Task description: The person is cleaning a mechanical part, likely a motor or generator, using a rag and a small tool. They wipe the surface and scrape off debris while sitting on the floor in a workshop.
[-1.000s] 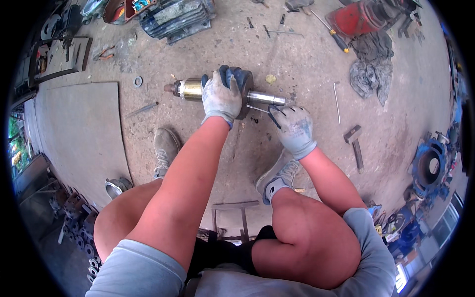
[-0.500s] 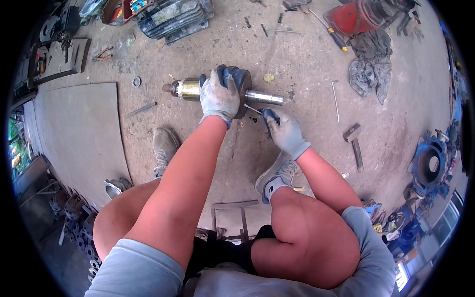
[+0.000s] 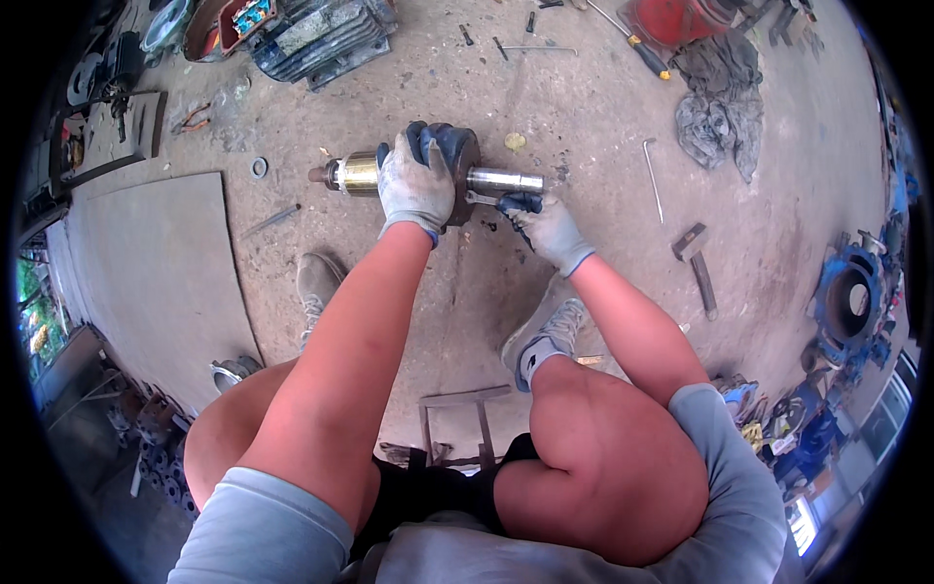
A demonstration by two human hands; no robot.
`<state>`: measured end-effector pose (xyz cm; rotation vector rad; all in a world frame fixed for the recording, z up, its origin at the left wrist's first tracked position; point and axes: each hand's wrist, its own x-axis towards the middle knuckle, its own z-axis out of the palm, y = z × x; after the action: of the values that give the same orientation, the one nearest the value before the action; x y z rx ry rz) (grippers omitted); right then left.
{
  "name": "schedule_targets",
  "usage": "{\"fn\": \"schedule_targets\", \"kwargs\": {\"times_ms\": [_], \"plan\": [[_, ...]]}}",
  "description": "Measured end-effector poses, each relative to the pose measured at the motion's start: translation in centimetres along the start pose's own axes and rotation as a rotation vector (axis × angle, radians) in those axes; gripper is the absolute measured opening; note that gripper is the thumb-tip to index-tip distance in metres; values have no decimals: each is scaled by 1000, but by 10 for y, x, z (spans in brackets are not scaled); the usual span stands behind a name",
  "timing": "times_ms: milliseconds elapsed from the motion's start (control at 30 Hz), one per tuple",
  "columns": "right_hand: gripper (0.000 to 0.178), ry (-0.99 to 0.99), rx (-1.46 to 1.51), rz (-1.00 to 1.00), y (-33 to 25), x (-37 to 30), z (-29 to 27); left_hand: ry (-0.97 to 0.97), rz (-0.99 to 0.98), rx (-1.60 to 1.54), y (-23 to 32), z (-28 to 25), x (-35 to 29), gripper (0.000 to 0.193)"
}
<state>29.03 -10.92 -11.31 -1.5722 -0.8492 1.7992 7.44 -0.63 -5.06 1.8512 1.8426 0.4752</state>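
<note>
A metal shaft assembly (image 3: 358, 174) lies crosswise on the floor, with a brass-coloured cylinder on the left, a dark round flange (image 3: 465, 156) in the middle and a bright bare shaft end (image 3: 506, 181) on the right. My gloved left hand (image 3: 418, 180) is closed over it beside the flange, its fingers curled over the top. In my gloved right hand (image 3: 547, 229) is a small wrench (image 3: 482, 199), gripped in closed fingers. The wrench's head meets the lower right face of the flange, just below the shaft; whatever it sits on is too small to make out.
A hammer (image 3: 696, 273) and a bent metal rod (image 3: 652, 180) lie to the right, below a grey rag (image 3: 720, 107). A screwdriver (image 3: 649, 56) is at the far right. On the left are a flat sheet (image 3: 156, 263), a ring (image 3: 258, 167) and pliers (image 3: 193, 118). A finned housing (image 3: 326, 39) stands far left.
My right hand has moved left and up, and the wrench now lies flatter along the shaft, against the flange. My left hand keeps its grip. The whole view has shifted slightly.
</note>
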Motion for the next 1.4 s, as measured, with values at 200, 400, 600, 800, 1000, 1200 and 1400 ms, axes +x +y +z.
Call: {"fn": "schedule_targets", "kwargs": {"times_ms": [200,400,600,800,1000,1200,1400], "plan": [[19,345,184,-22,3,-4,8,16,0,19,1,3,0,36],[17,183,230,125,-13,-38,-12,40,-85,-1,-7,5,-1,36],[22,38,-111,5,-49,-54,-9,22,-28,-19,2,1,-1,35],[22,-126,93,-93,-81,-47,4,16,-59,-17,1,0,0,35],[18,-66,486,94,-85,-41,41,20,-52,-16,-3,2,0,36],[16,28,436,337,-70,-36,56,15,-56,-28,-2,0,0,36],[24,303,274,287,-69,-11,79,37,-100,-36,-2,3,-1,37]]}}
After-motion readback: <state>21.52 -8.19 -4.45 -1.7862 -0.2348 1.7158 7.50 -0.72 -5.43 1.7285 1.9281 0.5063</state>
